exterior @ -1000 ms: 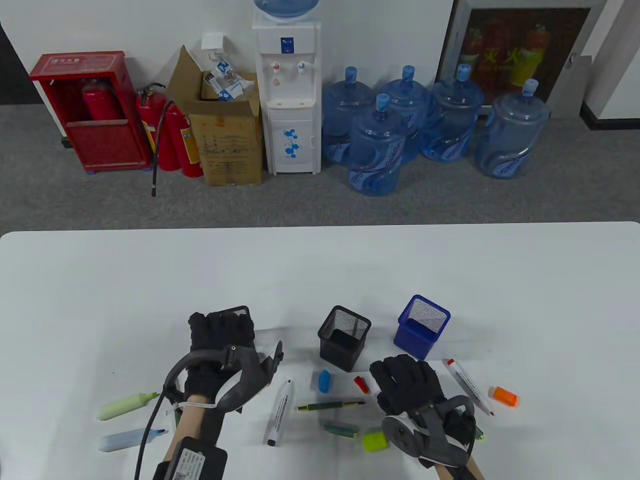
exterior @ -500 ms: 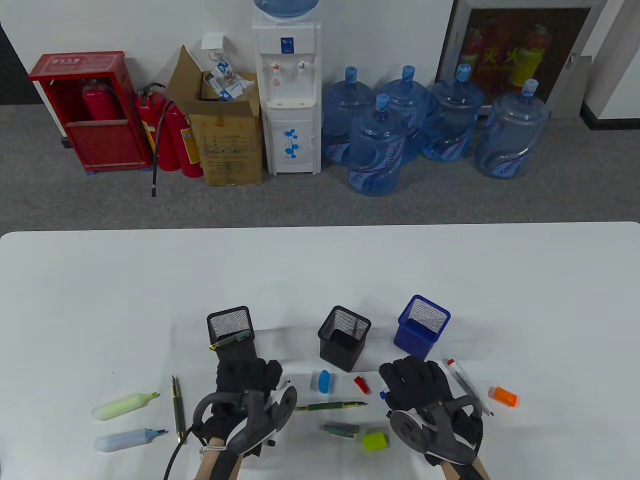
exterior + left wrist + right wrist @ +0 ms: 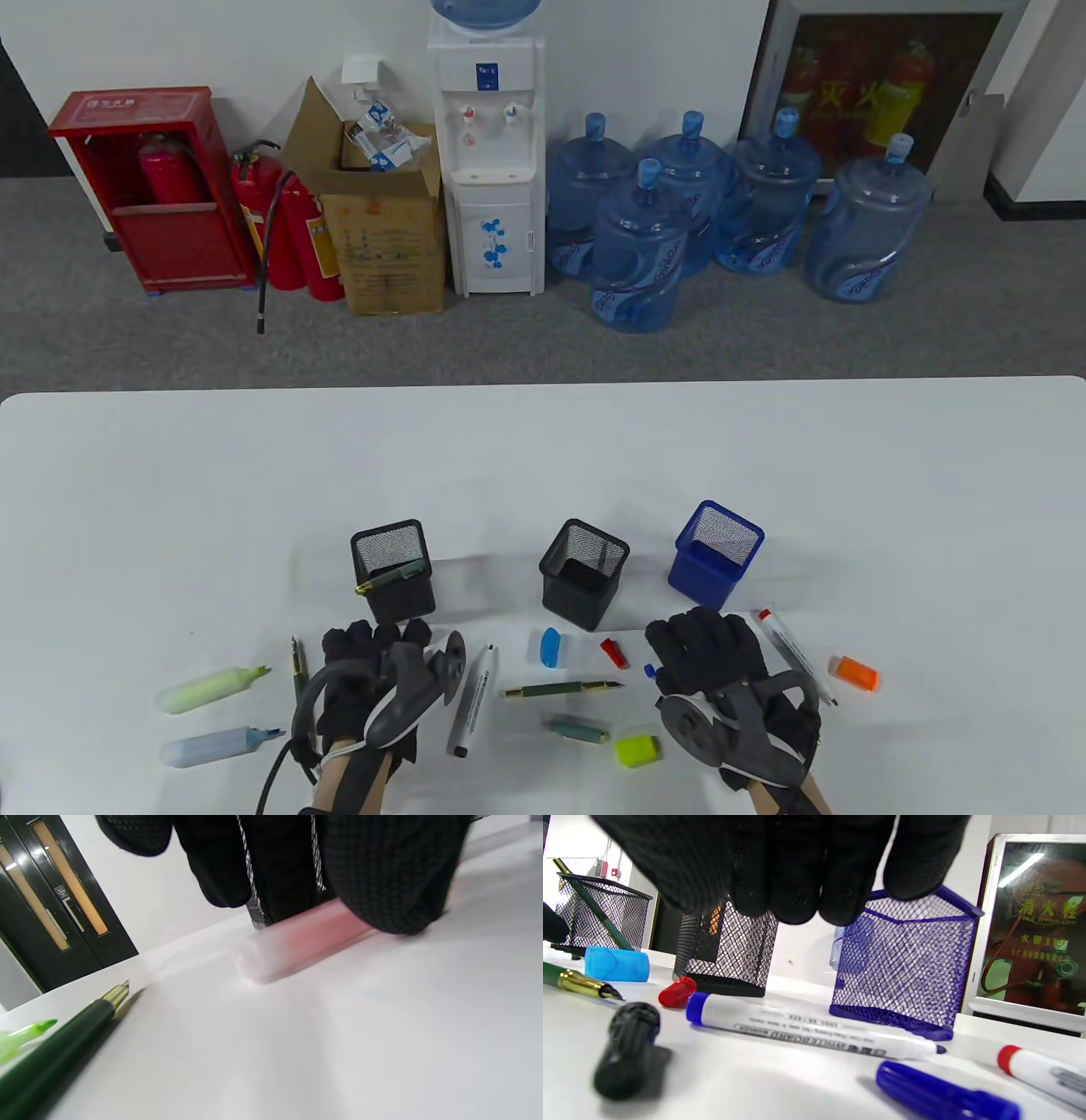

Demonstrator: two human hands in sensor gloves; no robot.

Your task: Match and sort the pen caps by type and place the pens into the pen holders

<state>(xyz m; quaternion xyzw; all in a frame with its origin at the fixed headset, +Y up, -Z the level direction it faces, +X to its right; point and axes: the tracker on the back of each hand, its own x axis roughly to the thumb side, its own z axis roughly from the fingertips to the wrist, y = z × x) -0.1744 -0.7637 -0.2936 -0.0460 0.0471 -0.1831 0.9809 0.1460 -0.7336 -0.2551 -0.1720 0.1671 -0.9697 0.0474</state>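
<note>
My left hand (image 3: 366, 641) is down on the table in front of the left black mesh holder (image 3: 390, 567), which has a green pen (image 3: 392, 577) in it. In the left wrist view its thumb and fingertips (image 3: 382, 887) pinch the far end of a blurred pink highlighter (image 3: 305, 938) lying on the table. My right hand (image 3: 683, 637) hovers, fingers relaxed, over an uncapped blue whiteboard marker (image 3: 814, 1027) without touching it. Beside that marker lie a blue cap (image 3: 946, 1094) and a black cap (image 3: 628, 1048).
A second black holder (image 3: 585, 586) and a blue holder (image 3: 714, 553) stand mid-table. Loose on the table lie a black marker (image 3: 473, 700), two green pens (image 3: 564, 688) (image 3: 298, 671), a red marker (image 3: 797, 655), green (image 3: 212, 688) and blue highlighters (image 3: 221, 744), and several caps, among them orange (image 3: 855, 672).
My left hand left the left black holder, where the green pen now stands, swung back toward me and came down in front of that holder. The right hand has barely shifted.
</note>
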